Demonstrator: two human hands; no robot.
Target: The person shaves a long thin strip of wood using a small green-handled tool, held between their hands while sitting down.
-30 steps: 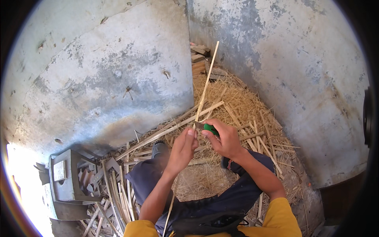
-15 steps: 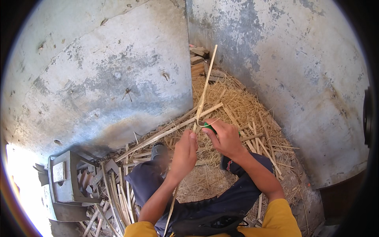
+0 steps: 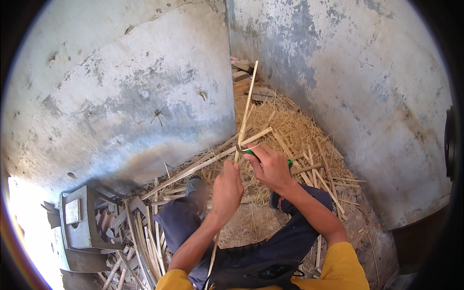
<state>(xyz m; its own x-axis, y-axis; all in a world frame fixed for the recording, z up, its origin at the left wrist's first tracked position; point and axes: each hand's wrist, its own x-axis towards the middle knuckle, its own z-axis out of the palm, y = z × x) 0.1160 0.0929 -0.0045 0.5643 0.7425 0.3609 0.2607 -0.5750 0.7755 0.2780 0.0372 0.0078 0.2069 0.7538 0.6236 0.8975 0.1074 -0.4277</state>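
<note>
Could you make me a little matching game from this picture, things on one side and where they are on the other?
Things:
1. bamboo strip
2. green-handled knife
3. grey crate
4. shavings heap

Places:
A. at the lower left, by the loose slats
B. in the right hand
C. in the corner where the walls meet
D. pinched in the left hand, its tip rising towards the corner

Pairs: 1-D, 2-B, 3-A, 4-C

Long pale bamboo strip (image 3: 247, 104) held nearly upright, green-handled knife (image 3: 251, 152) blade against it, thin shaving curling off
</note>
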